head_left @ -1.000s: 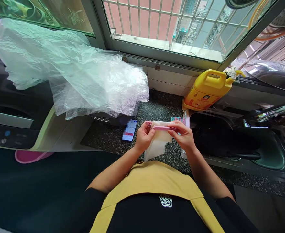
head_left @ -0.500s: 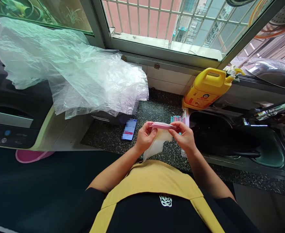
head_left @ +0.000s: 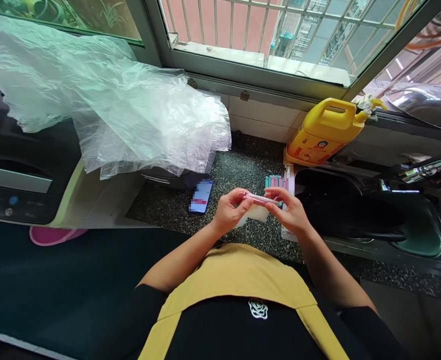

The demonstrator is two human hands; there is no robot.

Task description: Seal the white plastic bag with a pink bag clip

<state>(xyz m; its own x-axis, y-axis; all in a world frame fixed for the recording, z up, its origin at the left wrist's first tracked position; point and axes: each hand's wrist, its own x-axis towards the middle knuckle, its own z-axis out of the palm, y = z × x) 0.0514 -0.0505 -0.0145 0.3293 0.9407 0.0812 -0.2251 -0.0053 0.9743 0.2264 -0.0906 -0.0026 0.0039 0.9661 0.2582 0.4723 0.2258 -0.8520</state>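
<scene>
My left hand (head_left: 228, 212) and my right hand (head_left: 290, 210) are held together over the speckled counter (head_left: 239, 170), both pinching a long pink sealing clip (head_left: 260, 199). The clip sits across the top of a small white bag (head_left: 257, 212), which now shows only as a short piece between my palms. Each hand's fingers are closed on one end of the clip. Just behind my right hand lies a row of more pink and teal clips (head_left: 276, 181).
A phone (head_left: 201, 196) lies on the counter left of my hands. A large clear plastic sheet (head_left: 103, 107) drapes over a dark appliance (head_left: 21, 170) at left. A yellow jug (head_left: 323, 132) stands by the black sink (head_left: 355, 210); a faucet (head_left: 426, 171) is at right.
The white bag hung long below the clip a second ago; now only a short piece shows. My hands have tilted the clip flatter and lowered slightly.
</scene>
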